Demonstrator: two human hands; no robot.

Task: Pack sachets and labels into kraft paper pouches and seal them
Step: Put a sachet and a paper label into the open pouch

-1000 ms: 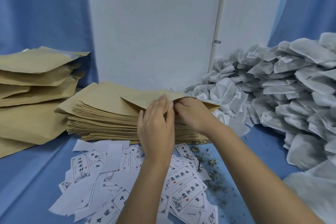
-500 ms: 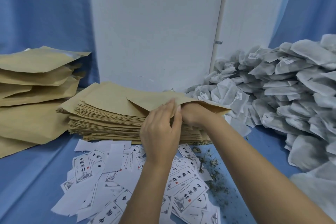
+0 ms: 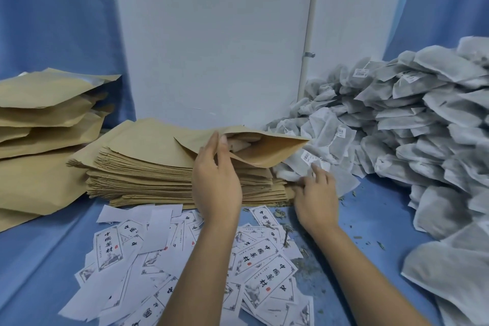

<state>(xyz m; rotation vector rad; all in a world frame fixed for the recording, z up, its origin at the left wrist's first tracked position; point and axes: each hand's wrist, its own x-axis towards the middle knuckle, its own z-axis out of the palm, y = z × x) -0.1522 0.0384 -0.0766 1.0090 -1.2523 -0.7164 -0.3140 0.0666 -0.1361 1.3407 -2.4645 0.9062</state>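
My left hand (image 3: 215, 180) pinches the near lip of a kraft paper pouch (image 3: 267, 147), holding its mouth spread wide above the stack of flat pouches (image 3: 148, 167). My right hand (image 3: 315, 193) lies on the edge of the sachet pile, fingers on a grey mesh sachet (image 3: 304, 164) with a small barcode tag; a firm grip cannot be made out. A large heap of such sachets (image 3: 412, 127) rises at the right. Printed white labels (image 3: 254, 259) lie scattered on the blue cloth in front of me.
A pile of bulging kraft pouches (image 3: 45, 119) sits at the far left. A white wall panel and pipe stand behind the stacks. Dried herb crumbs (image 3: 304, 259) litter the blue table cloth between the labels and the sachets.
Both hands were together at the pouch lip. Now the pouch mouth gapes open in my left hand, and my right hand has moved right and down onto the sachets.
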